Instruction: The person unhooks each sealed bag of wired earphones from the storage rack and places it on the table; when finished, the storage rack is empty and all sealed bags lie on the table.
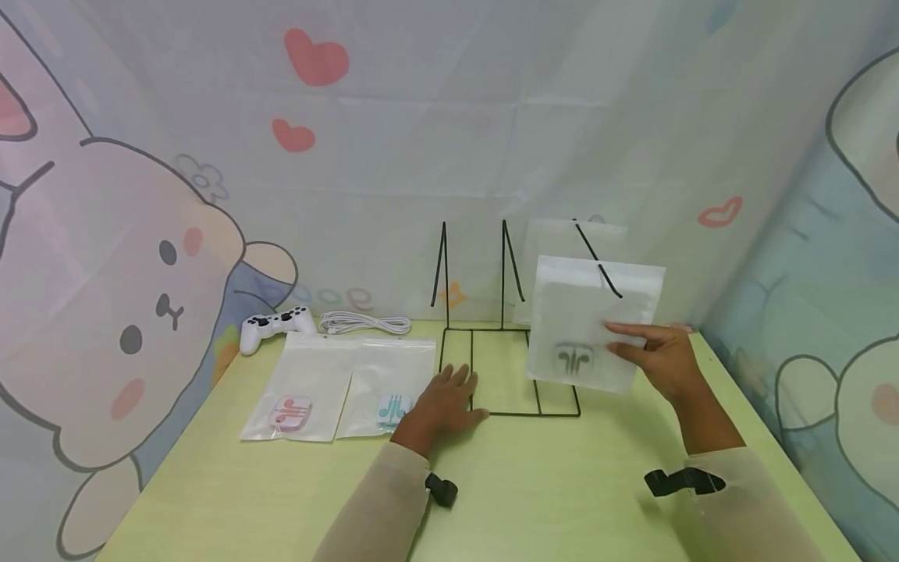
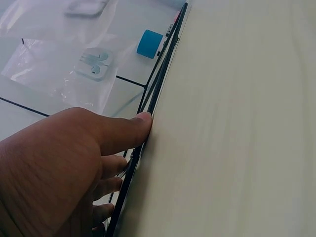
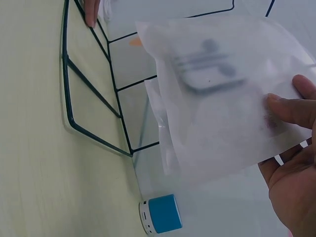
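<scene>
My right hand (image 1: 663, 359) pinches the right side of a frosted zip bag (image 1: 583, 312) between thumb and fingers. Dark earphones in a square case (image 1: 574, 359) show through its lower part. The bag's top is at the right prong (image 1: 600, 269) of a black wire display rack (image 1: 506, 415), with the prong's tip in front of it. Another frosted bag (image 1: 537, 242) hangs behind. My left hand (image 1: 444, 406) rests on the rack's left base, fingers spread; its thumb touches the front bar (image 2: 157, 91) in the left wrist view.
Two bags (image 1: 316, 375) (image 1: 361, 390) with pink and teal earphone cases lie left of the rack. Behind them are a white game controller (image 1: 277, 324) and a coiled white cable (image 1: 365, 322). A blue cylindrical speaker (image 3: 164, 215) stands beyond the rack's right side. A printed curtain (image 1: 421, 156) backs the table.
</scene>
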`<act>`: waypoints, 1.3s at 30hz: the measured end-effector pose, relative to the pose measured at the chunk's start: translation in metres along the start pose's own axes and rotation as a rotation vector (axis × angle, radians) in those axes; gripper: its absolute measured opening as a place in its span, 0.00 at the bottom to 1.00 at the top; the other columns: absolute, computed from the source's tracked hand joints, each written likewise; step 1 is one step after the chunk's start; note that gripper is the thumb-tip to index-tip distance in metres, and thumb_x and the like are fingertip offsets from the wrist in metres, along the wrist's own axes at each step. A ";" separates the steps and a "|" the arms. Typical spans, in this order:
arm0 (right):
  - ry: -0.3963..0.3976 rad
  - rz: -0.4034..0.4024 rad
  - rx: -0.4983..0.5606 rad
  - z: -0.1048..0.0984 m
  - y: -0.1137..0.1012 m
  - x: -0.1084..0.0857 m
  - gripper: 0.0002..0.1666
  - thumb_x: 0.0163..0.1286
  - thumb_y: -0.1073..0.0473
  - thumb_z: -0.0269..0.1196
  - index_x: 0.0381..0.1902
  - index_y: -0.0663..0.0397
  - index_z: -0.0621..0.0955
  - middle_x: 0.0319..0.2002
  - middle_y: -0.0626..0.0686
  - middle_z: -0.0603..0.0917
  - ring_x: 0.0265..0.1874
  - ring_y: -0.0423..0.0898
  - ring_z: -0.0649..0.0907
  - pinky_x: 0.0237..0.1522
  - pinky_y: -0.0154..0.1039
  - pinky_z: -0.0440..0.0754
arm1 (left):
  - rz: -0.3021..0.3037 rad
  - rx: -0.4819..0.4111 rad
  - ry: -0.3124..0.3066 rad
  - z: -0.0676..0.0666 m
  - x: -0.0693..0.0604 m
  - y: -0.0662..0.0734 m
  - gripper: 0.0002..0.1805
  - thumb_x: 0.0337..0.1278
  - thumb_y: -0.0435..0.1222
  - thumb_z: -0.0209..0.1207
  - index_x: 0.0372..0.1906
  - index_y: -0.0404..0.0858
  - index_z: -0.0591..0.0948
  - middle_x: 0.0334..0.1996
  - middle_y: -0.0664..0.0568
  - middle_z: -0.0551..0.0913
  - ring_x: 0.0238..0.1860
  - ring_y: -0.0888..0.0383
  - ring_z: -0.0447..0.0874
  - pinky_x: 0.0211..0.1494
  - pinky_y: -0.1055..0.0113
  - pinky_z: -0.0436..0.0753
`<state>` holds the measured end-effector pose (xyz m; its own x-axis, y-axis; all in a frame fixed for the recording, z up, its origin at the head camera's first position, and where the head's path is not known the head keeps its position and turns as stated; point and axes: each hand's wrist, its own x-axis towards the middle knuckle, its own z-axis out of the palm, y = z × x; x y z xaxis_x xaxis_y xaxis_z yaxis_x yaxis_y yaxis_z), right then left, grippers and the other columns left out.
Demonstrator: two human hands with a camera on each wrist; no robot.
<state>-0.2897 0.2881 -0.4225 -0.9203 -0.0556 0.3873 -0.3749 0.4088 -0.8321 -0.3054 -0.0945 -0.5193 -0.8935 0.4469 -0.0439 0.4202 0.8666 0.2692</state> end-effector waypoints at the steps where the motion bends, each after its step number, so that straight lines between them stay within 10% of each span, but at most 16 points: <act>1: 0.001 -0.002 0.006 0.000 0.001 -0.001 0.21 0.67 0.60 0.80 0.58 0.43 0.93 0.08 0.35 0.59 0.09 0.43 0.54 0.09 0.43 0.54 | -0.001 0.002 0.001 0.000 0.000 0.000 0.45 0.79 0.60 0.57 0.86 0.38 0.64 0.88 0.40 0.60 0.89 0.33 0.53 0.90 0.43 0.59; 20: -0.013 -0.054 0.029 -0.010 -0.005 -0.020 0.20 0.67 0.67 0.78 0.57 0.56 0.92 0.07 0.41 0.59 0.08 0.50 0.54 0.08 0.44 0.55 | 0.002 0.009 -0.007 -0.001 0.000 0.000 0.44 0.80 0.60 0.56 0.87 0.38 0.63 0.88 0.41 0.59 0.89 0.34 0.53 0.90 0.42 0.59; 26: -0.030 -0.202 0.012 -0.018 -0.002 -0.018 0.21 0.62 0.78 0.76 0.53 0.64 0.92 0.09 0.43 0.70 0.10 0.48 0.56 0.11 0.40 0.58 | 0.003 0.011 -0.005 -0.001 0.001 -0.001 0.44 0.80 0.60 0.56 0.87 0.38 0.63 0.88 0.41 0.59 0.89 0.34 0.53 0.90 0.43 0.59; 30: -0.042 -0.261 -0.073 -0.027 -0.002 -0.016 0.22 0.61 0.78 0.76 0.53 0.62 0.92 0.12 0.45 0.77 0.10 0.41 0.63 0.39 0.26 0.73 | 0.004 0.004 -0.013 0.000 0.000 -0.001 0.45 0.80 0.60 0.55 0.87 0.38 0.63 0.88 0.41 0.59 0.89 0.34 0.52 0.91 0.43 0.58; 33: -0.056 -0.253 -0.090 -0.033 -0.001 -0.016 0.22 0.61 0.78 0.75 0.53 0.59 0.93 0.12 0.41 0.81 0.10 0.39 0.61 0.59 0.22 0.66 | 0.005 0.005 -0.014 -0.001 0.000 0.000 0.45 0.80 0.60 0.55 0.87 0.38 0.63 0.88 0.40 0.59 0.89 0.34 0.52 0.91 0.43 0.58; 39: -0.050 -0.337 -0.082 -0.039 -0.003 -0.021 0.26 0.56 0.83 0.75 0.49 0.56 0.95 0.27 0.32 0.91 0.15 0.41 0.57 0.21 0.32 0.62 | 0.005 0.010 -0.012 -0.001 0.000 0.000 0.44 0.80 0.60 0.56 0.87 0.38 0.63 0.88 0.40 0.59 0.89 0.34 0.53 0.91 0.43 0.59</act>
<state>-0.2652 0.3235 -0.4124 -0.7514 -0.2438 0.6131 -0.6502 0.4312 -0.6255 -0.3055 -0.0950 -0.5183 -0.8893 0.4541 -0.0543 0.4266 0.8664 0.2596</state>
